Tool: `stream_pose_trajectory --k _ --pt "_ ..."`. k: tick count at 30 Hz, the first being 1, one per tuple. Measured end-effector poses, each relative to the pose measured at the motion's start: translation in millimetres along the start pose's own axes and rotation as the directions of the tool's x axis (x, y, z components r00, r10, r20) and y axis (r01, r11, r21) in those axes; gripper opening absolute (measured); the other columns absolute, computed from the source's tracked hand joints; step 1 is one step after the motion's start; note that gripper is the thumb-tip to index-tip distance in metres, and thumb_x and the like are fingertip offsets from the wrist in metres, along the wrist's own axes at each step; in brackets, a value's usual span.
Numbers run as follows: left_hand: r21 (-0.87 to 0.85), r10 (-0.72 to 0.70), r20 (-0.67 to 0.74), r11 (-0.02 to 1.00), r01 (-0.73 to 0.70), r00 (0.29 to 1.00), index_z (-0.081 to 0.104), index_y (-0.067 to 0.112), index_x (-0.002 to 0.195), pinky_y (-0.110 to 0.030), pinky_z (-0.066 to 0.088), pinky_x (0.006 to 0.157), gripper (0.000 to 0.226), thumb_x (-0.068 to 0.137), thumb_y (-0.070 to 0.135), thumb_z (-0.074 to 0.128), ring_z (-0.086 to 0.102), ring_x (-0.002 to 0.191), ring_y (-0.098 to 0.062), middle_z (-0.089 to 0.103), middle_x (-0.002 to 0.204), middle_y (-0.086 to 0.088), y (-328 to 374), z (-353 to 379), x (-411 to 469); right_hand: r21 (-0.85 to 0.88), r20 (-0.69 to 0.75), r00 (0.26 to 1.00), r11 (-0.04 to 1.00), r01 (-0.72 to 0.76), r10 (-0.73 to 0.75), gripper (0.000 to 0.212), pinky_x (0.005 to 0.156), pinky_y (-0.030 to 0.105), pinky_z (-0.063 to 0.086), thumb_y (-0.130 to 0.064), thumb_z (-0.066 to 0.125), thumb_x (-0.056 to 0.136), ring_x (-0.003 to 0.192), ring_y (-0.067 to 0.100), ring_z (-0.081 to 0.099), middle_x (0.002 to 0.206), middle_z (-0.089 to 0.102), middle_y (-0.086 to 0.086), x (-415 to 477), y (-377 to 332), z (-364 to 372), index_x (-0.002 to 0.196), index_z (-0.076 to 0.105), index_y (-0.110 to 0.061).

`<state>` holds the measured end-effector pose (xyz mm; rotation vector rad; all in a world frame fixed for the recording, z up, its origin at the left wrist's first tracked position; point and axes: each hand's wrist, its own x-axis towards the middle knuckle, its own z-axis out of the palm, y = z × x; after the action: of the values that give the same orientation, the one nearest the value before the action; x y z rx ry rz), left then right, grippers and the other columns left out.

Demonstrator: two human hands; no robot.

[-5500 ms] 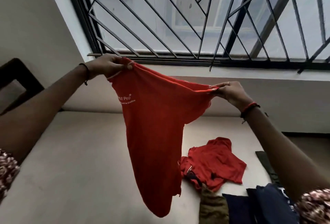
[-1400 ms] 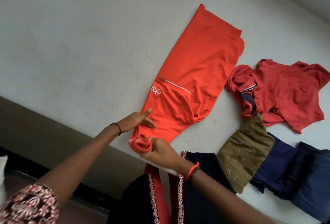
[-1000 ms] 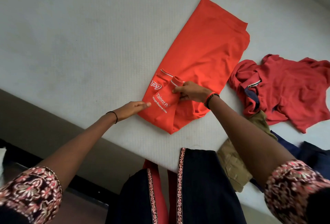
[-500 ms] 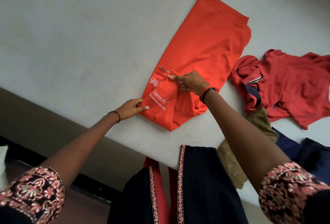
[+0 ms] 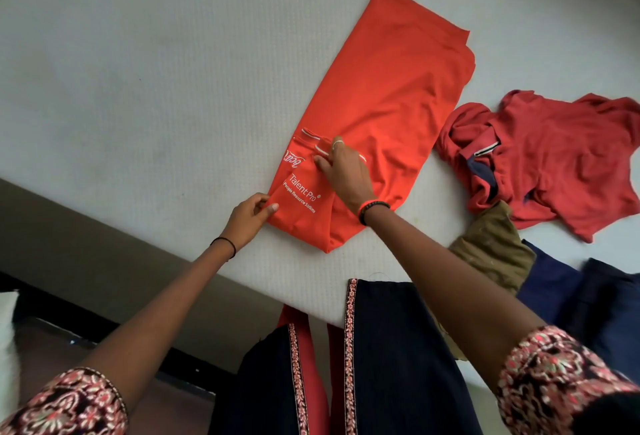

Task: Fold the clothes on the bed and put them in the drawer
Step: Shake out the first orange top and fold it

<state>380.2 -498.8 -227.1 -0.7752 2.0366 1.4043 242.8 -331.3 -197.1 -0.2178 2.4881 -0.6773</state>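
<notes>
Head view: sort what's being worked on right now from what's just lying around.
In hand: orange shirt, left hand pinching its edge, right hand holding its sleeve.
Lying about, unfolded: dark red shirt, olive garment, navy garment.

A single wide-angle view looks from the person's head steeply down onto the bed (image 5: 138, 53), close in. The bed's edge slants across the lower left. The left hand (image 5: 247, 218) and right hand (image 5: 346, 175) reach in from the bottom corners.
</notes>
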Motion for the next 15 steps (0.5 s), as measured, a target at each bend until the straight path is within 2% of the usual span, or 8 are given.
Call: stream_pose_trajectory --k 2,4,5,7,10,12,13,15 --pt "-0.03 0.016 -0.079 0.999 -0.019 0.997 0.058 0.009 0.116 -0.029 0.046 0.089 0.027 0.095 0.025 0.054 0.057 0.097 -0.014 0.062 0.105 -0.003 6.9 1.5 -0.5 0.023 -0.077 0.992 0.995 0.099 -0.097 0.04 0.088 0.038 0.04 -0.028 0.057 0.092 0.11 0.036 0.054 0.116 0.058 0.021 -22.9 -3.6 12.2 0.12 0.05 0.001" --pt "-0.009 0.135 -0.228 0.99 -0.14 0.964 0.059 0.009 0.114 -0.029 0.048 0.089 0.022 0.097 0.02 0.05 0.059 0.099 -0.016 0.063 0.106 -0.003 15.6 -0.7 1.1 -0.095 -0.143 0.969 0.977 0.19 -0.203 0.053 0.088 0.044 0.047 -0.033 0.065 0.084 0.107 0.039 0.055 0.116 0.056 0.023 -50.1 -2.4 31.8 0.122 0.053 0.003" --pt "0.074 0.259 -0.297 0.966 -0.248 0.919 0.06 0.009 0.112 -0.033 0.049 0.09 0.02 0.098 0.016 0.048 0.059 0.102 -0.017 0.064 0.108 -0.004 20.4 -3.2 2.5 -0.166 -0.13 0.961 0.961 0.222 -0.244 0.065 0.092 0.047 0.047 -0.037 0.069 0.079 0.112 0.04 0.053 0.123 0.054 0.024 -64.2 -0.8 43.5 0.127 0.051 0.003" --pt "0.322 0.543 -0.308 0.832 -0.451 0.781 0.06 0.01 0.113 -0.038 0.046 0.093 0.025 0.095 0.006 0.043 0.059 0.108 -0.018 0.064 0.115 -0.004 33.9 -6.6 8.5 -0.29 -0.01 0.957 0.917 0.276 -0.291 0.095 0.111 0.052 0.031 -0.046 0.073 0.071 0.137 0.037 0.033 0.147 0.034 0.025 -88.6 2.2 62.9 0.143 0.033 0.003" --pt "0.539 0.792 0.05 0.492 -0.684 0.609 0.054 0.014 0.128 -0.034 0.031 0.106 0.048 0.084 -0.003 0.042 0.048 0.127 -0.013 0.053 0.137 0.0 67.7 1.0 21.1 -0.415 0.085 0.958 0.864 0.284 -0.274 0.121 0.118 0.05 0.013 -0.053 0.077 0.062 0.146 0.032 0.011 0.156 0.012 0.022 -103.4 10.5 82.6 0.148 0.016 0.005" --pt "0.629 0.75 0.357 0.248 -0.737 0.557 0.042 0.017 0.14 -0.034 0.02 0.113 0.062 0.08 0.003 0.039 0.035 0.138 -0.012 0.039 0.149 0.001 81.8 8.6 35.7 -0.463 0.095 0.966 0.848 0.256 -0.24 0.122 0.118 0.049 0.012 -0.052 0.079 0.06 0.145 0.034 0.013 0.155 0.015 0.025 -100.9 12.4 90.7 0.147 0.017 0.007" --pt "0.65 0.696 0.452 0.171 -0.741 0.558 0.037 0.018 0.143 -0.036 0.018 0.115 0.066 0.079 0.003 0.041 0.03 0.14 -0.013 0.034 0.152 0.0 86.2 10.0 44.5 -0.479 0.101 0.97 0.844 0.241 -0.22 0.12 0.118 0.05 0.013 -0.05 0.078 0.061 0.145 0.035 0.014 0.154 0.016 0.026 -98.4 11.4 93.4 0.146 0.017 0.008" --pt "0.644 0.566 0.542 0.195 -0.74 0.621 0.03 0.018 0.147 -0.04 0.017 0.117 0.071 0.08 -0.004 0.042 0.024 0.143 -0.015 0.027 0.155 -0.001 91.7 6.9 60.7 -0.483 0.098 0.979 0.852 0.202 -0.177 0.107 0.118 0.051 0.012 -0.038 0.074 0.068 0.145 0.036 0.013 0.154 0.015 0.027 -94.7 7.8 98.9 0.146 0.017 0.008"
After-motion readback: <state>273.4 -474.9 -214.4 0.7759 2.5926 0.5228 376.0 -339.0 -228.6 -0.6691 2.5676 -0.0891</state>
